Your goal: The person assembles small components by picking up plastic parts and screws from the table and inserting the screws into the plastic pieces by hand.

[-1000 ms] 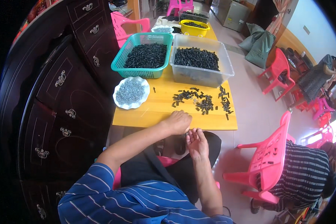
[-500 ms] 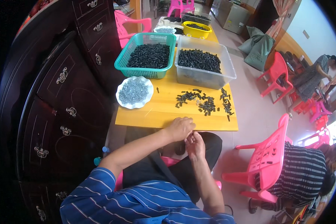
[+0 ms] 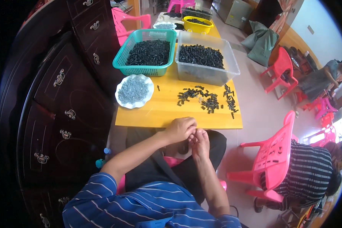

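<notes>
At the near edge of the yellow table (image 3: 140, 122), my left hand (image 3: 181, 129) and my right hand (image 3: 200, 143) meet, fingertips pinched together. Whatever lies between them is too small or hidden to name. Closest on the tabletop are loose short black tube-like pieces (image 3: 210, 104), scattered to the right, with one single black piece (image 3: 158, 87) apart from them. To the left stands a white wavy-rimmed plate (image 3: 121, 102) heaped with small shiny, silvery-clear pieces (image 3: 133, 90).
A green basket (image 3: 142, 71) and a clear plastic bin (image 3: 203, 76) hold black pieces beyond the plate. Farther back is a yellow basin (image 3: 197, 28). Dark wooden drawers (image 3: 51, 102) line the left. Right stand pink chairs (image 3: 268, 159), with a person in striped clothing (image 3: 309, 173) seated.
My hands have stayed together at the table edge; the right fingers have curled in closer to the left fingertips. The whole view has shifted slightly, with the table appearing a little higher.
</notes>
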{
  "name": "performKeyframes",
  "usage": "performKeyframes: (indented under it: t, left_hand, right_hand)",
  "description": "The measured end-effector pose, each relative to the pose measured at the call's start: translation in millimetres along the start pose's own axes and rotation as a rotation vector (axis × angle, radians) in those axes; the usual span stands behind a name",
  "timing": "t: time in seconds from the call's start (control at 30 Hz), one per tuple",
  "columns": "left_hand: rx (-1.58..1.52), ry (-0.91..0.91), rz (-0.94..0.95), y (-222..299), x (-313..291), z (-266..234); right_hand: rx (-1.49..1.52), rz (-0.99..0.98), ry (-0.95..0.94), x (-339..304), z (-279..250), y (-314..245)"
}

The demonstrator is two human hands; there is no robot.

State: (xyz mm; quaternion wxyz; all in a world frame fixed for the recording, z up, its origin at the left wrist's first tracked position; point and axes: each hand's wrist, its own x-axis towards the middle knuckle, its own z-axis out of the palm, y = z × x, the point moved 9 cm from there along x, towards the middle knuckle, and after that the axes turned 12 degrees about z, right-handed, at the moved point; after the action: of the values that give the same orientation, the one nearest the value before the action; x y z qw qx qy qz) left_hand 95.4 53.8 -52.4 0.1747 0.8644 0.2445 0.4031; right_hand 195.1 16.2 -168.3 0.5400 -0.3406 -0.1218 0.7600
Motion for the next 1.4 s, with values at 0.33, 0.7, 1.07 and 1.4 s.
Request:
performKeyframes:
  t: [0.33,0.7,1.07,1.4]
  left_hand:
    - [-0.316,0.127,-0.228,-3.7,-8.1,-35.8]
    - [-0.412,0.053,-0.304,-17.9,-17.2,-28.5]
    - [-0.852,0.064,-0.497,-25.6,-27.0,-9.8]
    - [-0.818,-0.017,-0.473,-21.2,-23.2,-12.0]
  right_hand:
    - [-0.206,-0.103,0.087,-18.1,23.2,-17.2]
    - [-0.226,-0.083,0.026,-20.5,35.7,-13.2]
    - [-0.282,-0.101,-0.002,-23.5,40.7,-16.4]
    - [-0.236,-0.066,-0.024,-25.7,42.0,-16.2]
